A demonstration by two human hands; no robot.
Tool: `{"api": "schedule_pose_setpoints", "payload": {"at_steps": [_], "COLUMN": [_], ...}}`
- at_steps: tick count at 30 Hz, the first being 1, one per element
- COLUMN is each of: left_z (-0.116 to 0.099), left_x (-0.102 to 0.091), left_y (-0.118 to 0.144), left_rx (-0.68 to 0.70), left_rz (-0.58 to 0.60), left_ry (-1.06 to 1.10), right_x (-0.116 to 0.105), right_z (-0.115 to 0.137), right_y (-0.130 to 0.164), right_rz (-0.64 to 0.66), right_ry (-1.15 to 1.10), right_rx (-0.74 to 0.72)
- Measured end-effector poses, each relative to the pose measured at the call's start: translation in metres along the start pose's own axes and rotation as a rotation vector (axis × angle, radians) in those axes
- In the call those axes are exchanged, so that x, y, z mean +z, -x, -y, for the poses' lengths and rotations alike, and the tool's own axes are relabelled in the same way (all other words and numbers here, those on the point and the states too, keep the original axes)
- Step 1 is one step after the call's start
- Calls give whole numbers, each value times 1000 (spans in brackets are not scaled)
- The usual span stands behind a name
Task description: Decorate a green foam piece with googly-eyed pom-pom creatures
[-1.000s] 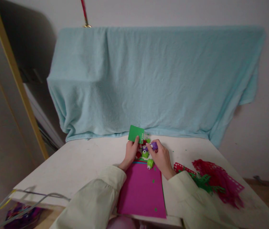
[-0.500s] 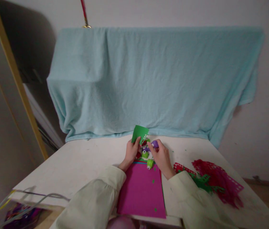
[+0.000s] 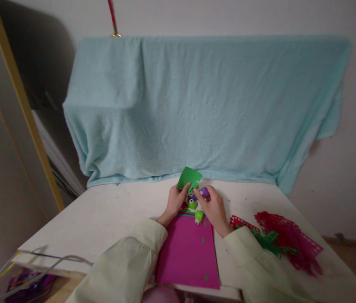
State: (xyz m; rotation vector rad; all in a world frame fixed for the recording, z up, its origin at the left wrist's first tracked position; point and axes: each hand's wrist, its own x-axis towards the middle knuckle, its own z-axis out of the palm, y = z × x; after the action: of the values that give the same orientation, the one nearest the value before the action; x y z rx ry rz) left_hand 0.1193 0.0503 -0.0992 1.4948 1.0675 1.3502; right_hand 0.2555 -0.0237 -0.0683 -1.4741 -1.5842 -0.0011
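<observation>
My left hand (image 3: 174, 203) is closed on a small green sheet of paper (image 3: 188, 176) with a row of punched holes along its right edge. My right hand (image 3: 215, 207) grips a purple craft punch (image 3: 204, 192) at its right, close to the paper's holed edge. Below the paper, between my hands, lie more punches with eye-like knobs, among them a light green punch (image 3: 192, 205). Nearer to me, another light green punch (image 3: 199, 216) rests at the top of a stack of coloured paper with a magenta sheet (image 3: 187, 254) uppermost. My hands partly hide the punches.
Punched red and magenta paper strips (image 3: 294, 240) and green strips (image 3: 269, 241) lie at the right of the white table (image 3: 127, 210). Small green bits dot the magenta sheet. A light blue cloth (image 3: 203, 105) hangs behind. Grey cables (image 3: 70, 257) run at the front left.
The green paper has shifted slightly to the right and tilted, its holed edge now nearer the purple punch. My right hand has hardly moved.
</observation>
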Motion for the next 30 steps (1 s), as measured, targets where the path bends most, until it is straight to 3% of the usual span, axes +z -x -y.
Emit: {"api": "schedule_pose_setpoints", "payload": {"at_steps": [7, 16, 25, 30], "left_z": [0, -6, -4, -2], "left_x": [0, 2, 1, 0], "left_y": [1, 3, 6, 6], "left_rx": [-21, -161, -93, -85], "left_rz": [30, 45, 183, 204], "left_ry": [-121, -31, 60, 67], "right_x": [0, 2, 3, 3], "right_z": [0, -1, -1, -1], "right_y": [0, -1, 0, 0], "right_rz": [17, 9, 15, 40], "right_ry": [29, 26, 39, 41], "right_rx": [-15, -24, -15, -17]}}
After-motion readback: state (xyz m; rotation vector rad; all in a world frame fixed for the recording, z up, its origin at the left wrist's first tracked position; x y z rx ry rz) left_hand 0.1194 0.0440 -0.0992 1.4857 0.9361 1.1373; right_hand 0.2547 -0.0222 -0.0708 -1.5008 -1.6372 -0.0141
